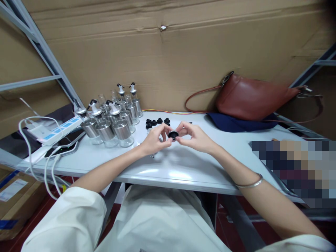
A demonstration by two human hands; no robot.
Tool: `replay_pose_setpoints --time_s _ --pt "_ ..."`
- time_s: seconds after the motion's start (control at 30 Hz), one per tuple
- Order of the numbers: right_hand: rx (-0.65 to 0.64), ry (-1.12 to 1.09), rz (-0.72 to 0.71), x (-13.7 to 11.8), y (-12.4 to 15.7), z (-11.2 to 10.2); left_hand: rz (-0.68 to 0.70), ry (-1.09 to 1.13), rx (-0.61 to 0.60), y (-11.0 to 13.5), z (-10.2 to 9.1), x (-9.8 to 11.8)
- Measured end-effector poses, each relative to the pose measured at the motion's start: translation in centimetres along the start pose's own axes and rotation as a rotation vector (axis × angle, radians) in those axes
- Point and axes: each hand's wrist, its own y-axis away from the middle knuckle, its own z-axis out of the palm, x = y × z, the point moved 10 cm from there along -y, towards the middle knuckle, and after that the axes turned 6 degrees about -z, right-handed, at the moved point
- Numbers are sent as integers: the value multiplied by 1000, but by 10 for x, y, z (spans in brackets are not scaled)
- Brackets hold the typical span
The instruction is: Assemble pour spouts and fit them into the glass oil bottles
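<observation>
My left hand [154, 138] and my right hand [193, 137] meet above the white table [183, 168], both pinching one small black round cap [173, 134] between their fingertips. Just behind the hands lie several more black caps [157, 121] in a loose group. To the left stands a cluster of glass and steel dispenser bottles [112, 120], some with black and silver pour spouts. A small metal part [153, 155] lies on the table under my left wrist.
A brown leather bag [252, 98] rests on a dark blue cloth [236, 123] at the back right. A white power strip [56, 129], cables and a phone [65, 145] sit at the left edge. Cardboard sheets wall the back. A cardboard box [15, 199] is on the floor left.
</observation>
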Motion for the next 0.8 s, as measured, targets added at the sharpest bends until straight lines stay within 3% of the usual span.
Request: replay_pose_setpoints --time_s 0.4,0.6,0.8 --pt "69 12 -16 3 -1 -11 81 -48 83 0 -8 5" --pt "70 282 -114 -7 -1 -12 210 -62 119 3 -12 13" --pt "59 479 -200 -14 -1 -7 178 27 100 1 -10 9"
